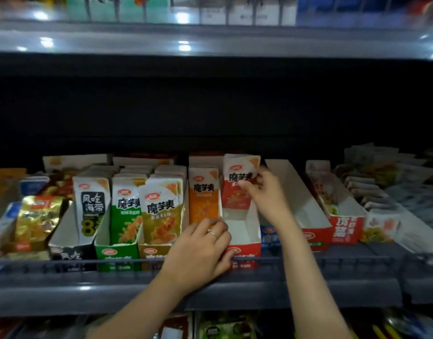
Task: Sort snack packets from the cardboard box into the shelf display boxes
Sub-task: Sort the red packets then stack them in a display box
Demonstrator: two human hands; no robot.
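- Your right hand point(262, 189) has its grip pinched on the upper edge of a glossy red packet point(235, 192). The packet stands upright toward the back of the red display box point(245, 249).
- That box is open-topped cardboard, white inside. The floor in front of the packet is bare, so there's room there.
- Your left hand point(198, 250), with a thin ring point(213, 234) on it, grips the box's front left corner, thumb on the printed face.
- Just left, an orange packet point(203, 199) stands by the shared wall.
- Just right, a long white box point(296, 192) has slanted walls and a bare inside.
- A dark rail point(88, 265) runs right across the box fronts.
- Above the packets it's all dark open space.
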